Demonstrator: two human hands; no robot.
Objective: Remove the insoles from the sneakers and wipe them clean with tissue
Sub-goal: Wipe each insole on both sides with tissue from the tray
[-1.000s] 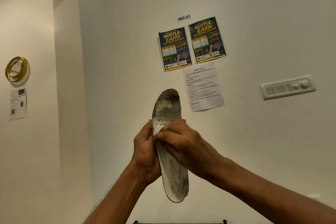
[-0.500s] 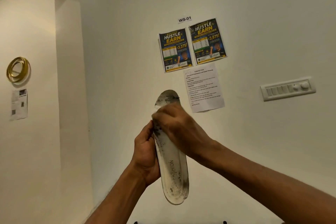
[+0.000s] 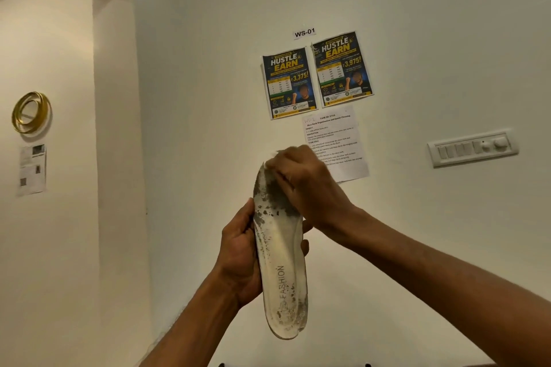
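1. Holding a worn insole [image 3: 281, 262] upright in the air before a pale wall, a person works on it with both bare hands. Nothing carries it, and no bench or sneaker is in view.
2. The left hand [image 3: 238, 250] grips the insole about its middle, from the left edge. The thumb lies on the front face and the fingers [image 3: 304, 247] curl round the back, their tips showing at the right edge.
3. The right hand [image 3: 301, 182] is bunched over the toe end at the top. Its fingers are curled down and pressed together, pinching white tissue [image 3: 275, 154] against the insole. Only a corner of the tissue shows, and the fingertips are hidden.
4. The insole is off-white, heel end lowest, with the word FASHION printed along its lower half. Dark grey grime covers the upper third and the left edge, and more specks cluster at the heel.
5. The step in hand looks like wiping the toe area. With this much dirt showing, the cleaning seems only partly done.
6. To do it well:
   - The insole looks thin and likely to bend, so the left hand should back the spot being pressed.
   - Firm strokes in one direction should lift the grime rather than spread it.
   - The tissue needs turning to a clean face once it greys.
   - The heel will want the same care.
7. Two posters [image 3: 317, 77], a printed sheet [image 3: 343, 134] and a switch panel [image 3: 472, 147] hang on the wall behind.
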